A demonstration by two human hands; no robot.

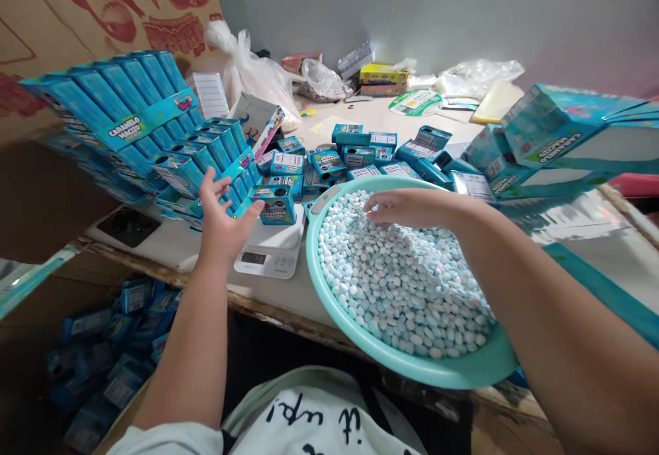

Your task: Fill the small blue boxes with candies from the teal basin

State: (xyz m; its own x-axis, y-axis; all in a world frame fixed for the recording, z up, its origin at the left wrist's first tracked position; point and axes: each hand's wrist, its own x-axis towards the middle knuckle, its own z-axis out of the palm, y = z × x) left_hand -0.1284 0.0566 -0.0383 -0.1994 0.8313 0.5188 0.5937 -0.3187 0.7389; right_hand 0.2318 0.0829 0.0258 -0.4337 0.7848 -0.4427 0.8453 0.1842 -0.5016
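My left hand (224,211) is open with spread fingers, in front of a blue display tray (178,108) stacked with small candy boxes. Its thumb comes close to a blue candy box (278,206) standing on a white kitchen scale (270,252); I cannot tell whether they touch. My right hand (394,206) is curled down onto the white and pale blue candies (396,290), its fingertips among them at the far side of the pile. They fill a turquoise basin (350,345); what lies under the palm is hidden.
Several blue boxes (329,162) lie loosely behind the basin. More display trays (561,132) stand at the right. Plastic bags (257,74) and packets line the wall. Below the table edge at left, a carton holds blue boxes (123,338).
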